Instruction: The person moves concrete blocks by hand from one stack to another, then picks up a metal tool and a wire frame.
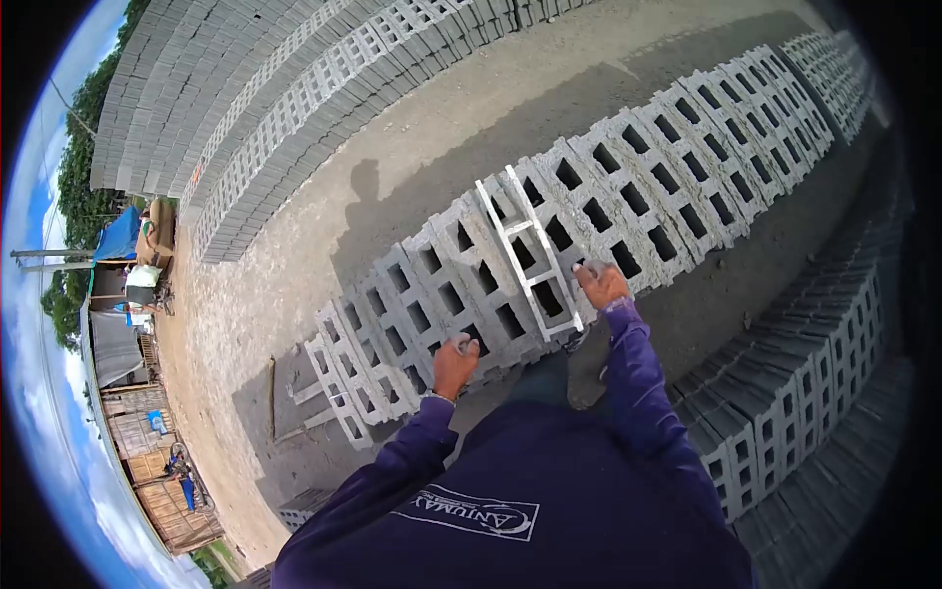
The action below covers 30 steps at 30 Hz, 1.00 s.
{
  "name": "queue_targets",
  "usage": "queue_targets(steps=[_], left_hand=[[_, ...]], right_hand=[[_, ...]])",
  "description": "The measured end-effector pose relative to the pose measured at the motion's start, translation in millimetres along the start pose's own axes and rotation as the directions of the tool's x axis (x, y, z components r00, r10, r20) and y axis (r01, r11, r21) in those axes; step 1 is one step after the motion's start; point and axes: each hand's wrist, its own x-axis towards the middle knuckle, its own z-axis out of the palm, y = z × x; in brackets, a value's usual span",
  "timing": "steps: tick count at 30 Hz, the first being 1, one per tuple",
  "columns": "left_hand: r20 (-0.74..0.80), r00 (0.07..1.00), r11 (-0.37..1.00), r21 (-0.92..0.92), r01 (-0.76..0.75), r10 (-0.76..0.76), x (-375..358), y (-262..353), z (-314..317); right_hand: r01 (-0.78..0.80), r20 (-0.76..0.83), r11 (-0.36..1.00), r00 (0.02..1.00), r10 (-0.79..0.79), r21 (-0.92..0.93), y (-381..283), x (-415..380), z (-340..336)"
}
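A pale, ladder-like frame [525,251] with three openings lies across the long row of grey hollow blocks [643,175]. My right hand [601,286] is just right of the frame's near end, over the row's near edge, with its fingers loosely curled and a small gap at their tips. Left of the frame, my left hand [455,365] is over the near edge of the blocks, fingers bent and slightly apart. Nothing shows in either hand. Whether the fingertips touch the blocks is hard to tell. Both hands have grey-white fingertips.
Tall stacks of blocks [285,128] rise beyond the dirt ground [432,128]. Another stack [785,412] stands close at right. Sticks [272,393] lie on the ground at left. Sheds [147,432], a blue tarp [119,234] and a motorcycle [186,473] are at far left.
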Motion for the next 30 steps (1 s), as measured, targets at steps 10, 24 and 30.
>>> queue_targets(steps=[10, 24, 30], left_hand=[[-0.047, 0.993, 0.994, -0.006, 0.109, -0.109, -14.2, 64.4, 62.0], [0.196, 0.939, 0.958, -0.104, -0.265, 0.282, 0.1, 350.6, 257.1], [0.254, 0.871, 0.907, -0.145, -0.395, 0.42, 33.7, 410.2, 326.6]], right_hand=[[-0.356, 0.211, 0.862, 0.931, 0.297, 0.361, 179.8, -74.7, -145.0], [-0.585, -0.046, 0.519, 0.635, 0.771, 0.624, 314.6, -211.1, -381.0], [-0.561, -0.017, 0.471, 0.631, 0.776, 0.681, 319.5, -162.4, -412.0]])
